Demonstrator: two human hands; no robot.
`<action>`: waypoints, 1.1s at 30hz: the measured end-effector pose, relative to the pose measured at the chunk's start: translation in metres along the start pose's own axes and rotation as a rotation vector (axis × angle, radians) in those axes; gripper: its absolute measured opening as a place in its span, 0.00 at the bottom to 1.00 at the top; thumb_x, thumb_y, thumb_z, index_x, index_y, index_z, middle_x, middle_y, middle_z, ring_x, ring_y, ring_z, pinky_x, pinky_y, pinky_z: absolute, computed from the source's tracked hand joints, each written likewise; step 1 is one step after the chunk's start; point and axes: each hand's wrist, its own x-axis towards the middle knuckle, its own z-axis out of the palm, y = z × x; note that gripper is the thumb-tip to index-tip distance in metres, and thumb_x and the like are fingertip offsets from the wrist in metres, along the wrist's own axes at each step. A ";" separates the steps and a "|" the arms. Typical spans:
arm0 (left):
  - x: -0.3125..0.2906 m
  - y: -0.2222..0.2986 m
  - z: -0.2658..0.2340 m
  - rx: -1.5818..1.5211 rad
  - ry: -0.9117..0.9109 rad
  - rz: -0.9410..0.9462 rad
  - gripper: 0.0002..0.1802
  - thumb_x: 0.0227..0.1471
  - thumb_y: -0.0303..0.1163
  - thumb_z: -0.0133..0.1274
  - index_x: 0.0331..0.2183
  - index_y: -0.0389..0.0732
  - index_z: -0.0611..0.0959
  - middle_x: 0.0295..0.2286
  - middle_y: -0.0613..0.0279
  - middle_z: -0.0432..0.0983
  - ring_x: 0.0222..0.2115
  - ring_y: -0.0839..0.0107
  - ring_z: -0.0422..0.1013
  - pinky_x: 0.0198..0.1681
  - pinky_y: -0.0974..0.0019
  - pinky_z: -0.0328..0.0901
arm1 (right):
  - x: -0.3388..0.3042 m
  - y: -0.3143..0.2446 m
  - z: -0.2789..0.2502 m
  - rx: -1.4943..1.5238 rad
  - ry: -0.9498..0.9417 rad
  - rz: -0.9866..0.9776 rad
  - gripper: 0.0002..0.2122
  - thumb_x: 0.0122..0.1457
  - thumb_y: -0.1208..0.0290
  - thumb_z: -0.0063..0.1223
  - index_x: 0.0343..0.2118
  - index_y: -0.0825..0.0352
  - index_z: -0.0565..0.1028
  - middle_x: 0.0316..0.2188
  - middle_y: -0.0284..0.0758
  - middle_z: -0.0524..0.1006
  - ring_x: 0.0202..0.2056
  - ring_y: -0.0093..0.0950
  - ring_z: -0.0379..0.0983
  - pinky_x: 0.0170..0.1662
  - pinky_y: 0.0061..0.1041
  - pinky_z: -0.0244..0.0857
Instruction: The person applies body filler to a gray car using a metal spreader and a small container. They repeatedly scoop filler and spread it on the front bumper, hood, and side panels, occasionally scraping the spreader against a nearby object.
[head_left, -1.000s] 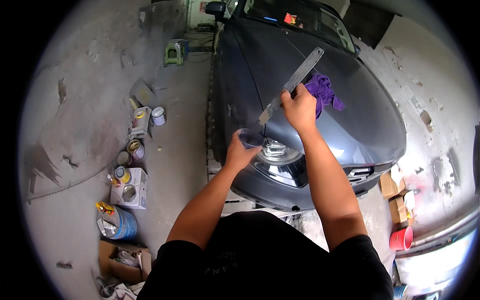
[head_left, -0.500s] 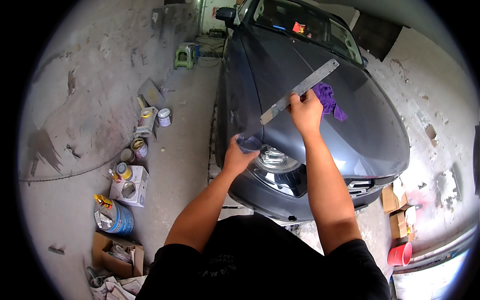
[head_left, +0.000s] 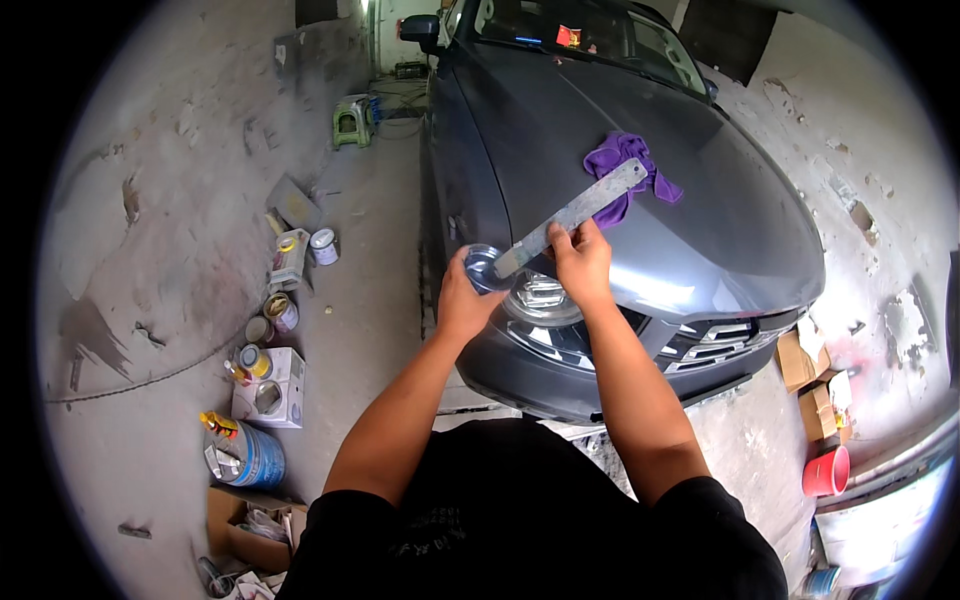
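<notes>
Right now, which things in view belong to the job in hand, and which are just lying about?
Likely in the job:
cup, in the left fingers
flat stick, in the right fingers
car, in front
perhaps the cloth on it

Apparently just lying about:
stool
red bucket
cartons

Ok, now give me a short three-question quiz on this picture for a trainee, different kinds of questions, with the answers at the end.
1. True or false: the crumpled purple cloth lies on the floor.

2. Multiple choice: what does the person's right hand hold?
A. a red bucket
B. a long flat strip
C. a green stool

3. Fill in the blank: the small clear cup is held in the person's ____.

Key:
1. False; it lies on the car hood.
2. B.
3. left hand.
</notes>
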 end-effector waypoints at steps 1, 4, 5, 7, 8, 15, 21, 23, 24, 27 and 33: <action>-0.002 -0.002 0.001 0.020 0.010 0.034 0.47 0.36 0.32 0.70 0.56 0.36 0.64 0.47 0.46 0.72 0.49 0.54 0.71 0.53 0.59 0.64 | -0.003 0.005 0.002 0.002 0.009 0.038 0.08 0.59 0.71 0.55 0.32 0.72 0.73 0.19 0.33 0.75 0.21 0.22 0.73 0.27 0.24 0.67; -0.001 -0.004 0.001 0.013 0.026 0.064 0.47 0.37 0.32 0.70 0.56 0.36 0.63 0.48 0.46 0.72 0.50 0.52 0.70 0.53 0.58 0.64 | -0.005 0.002 0.000 0.218 0.078 0.198 0.06 0.60 0.74 0.52 0.34 0.72 0.72 0.21 0.35 0.75 0.21 0.22 0.73 0.25 0.22 0.67; 0.000 -0.004 0.000 0.003 0.028 0.068 0.47 0.37 0.33 0.70 0.56 0.36 0.63 0.48 0.46 0.72 0.50 0.52 0.70 0.53 0.58 0.64 | -0.004 0.001 -0.003 0.290 0.099 0.244 0.05 0.61 0.76 0.50 0.36 0.73 0.70 0.23 0.36 0.75 0.20 0.22 0.72 0.23 0.21 0.67; 0.001 -0.004 -0.002 -0.012 0.030 0.049 0.47 0.37 0.34 0.70 0.56 0.35 0.63 0.48 0.45 0.72 0.50 0.52 0.70 0.53 0.58 0.64 | -0.001 -0.003 -0.010 0.312 0.121 0.275 0.05 0.61 0.77 0.49 0.36 0.73 0.69 0.23 0.36 0.75 0.19 0.22 0.71 0.22 0.22 0.65; 0.002 -0.004 -0.003 -0.018 0.028 0.022 0.48 0.37 0.35 0.70 0.56 0.35 0.63 0.48 0.45 0.72 0.50 0.52 0.70 0.53 0.58 0.64 | 0.001 -0.006 -0.013 0.291 0.145 0.306 0.05 0.61 0.77 0.49 0.36 0.73 0.70 0.22 0.36 0.75 0.19 0.22 0.71 0.22 0.22 0.65; 0.005 -0.003 -0.007 -0.107 -0.051 -0.115 0.50 0.36 0.39 0.71 0.57 0.32 0.63 0.49 0.42 0.70 0.51 0.51 0.69 0.55 0.59 0.63 | 0.010 -0.033 -0.013 0.145 0.157 0.131 0.06 0.61 0.74 0.50 0.35 0.72 0.72 0.21 0.36 0.76 0.20 0.24 0.73 0.25 0.24 0.67; 0.006 -0.012 -0.010 -0.195 -0.097 -0.182 0.47 0.36 0.38 0.71 0.54 0.32 0.65 0.47 0.43 0.72 0.49 0.53 0.71 0.53 0.60 0.65 | 0.025 -0.071 0.006 -0.268 0.070 -0.077 0.08 0.58 0.71 0.54 0.32 0.72 0.73 0.19 0.39 0.78 0.22 0.30 0.78 0.30 0.29 0.69; 0.006 -0.013 -0.010 -0.205 -0.098 -0.192 0.46 0.36 0.38 0.71 0.53 0.32 0.66 0.47 0.44 0.73 0.48 0.53 0.71 0.52 0.61 0.65 | 0.030 -0.080 0.013 -0.306 0.041 -0.117 0.08 0.57 0.71 0.54 0.32 0.73 0.73 0.19 0.40 0.78 0.22 0.31 0.77 0.30 0.29 0.69; 0.006 -0.017 -0.009 -0.200 -0.096 -0.191 0.46 0.36 0.38 0.71 0.53 0.32 0.66 0.47 0.44 0.73 0.48 0.53 0.72 0.52 0.61 0.65 | 0.031 -0.084 0.016 -0.323 0.027 -0.136 0.08 0.57 0.72 0.54 0.32 0.73 0.73 0.19 0.40 0.78 0.22 0.32 0.77 0.30 0.30 0.69; 0.009 -0.020 -0.010 -0.192 -0.102 -0.192 0.46 0.35 0.38 0.71 0.53 0.32 0.66 0.46 0.44 0.73 0.48 0.53 0.72 0.52 0.61 0.65 | 0.035 -0.092 0.025 -0.368 0.010 -0.158 0.08 0.56 0.72 0.54 0.32 0.73 0.73 0.19 0.41 0.78 0.22 0.33 0.77 0.29 0.30 0.69; 0.015 -0.018 -0.018 -0.223 -0.127 -0.173 0.47 0.37 0.40 0.71 0.54 0.33 0.65 0.46 0.47 0.74 0.47 0.56 0.73 0.51 0.61 0.65 | 0.050 -0.087 0.036 -0.381 -0.021 -0.191 0.07 0.56 0.73 0.54 0.31 0.73 0.73 0.19 0.41 0.78 0.21 0.33 0.77 0.29 0.30 0.69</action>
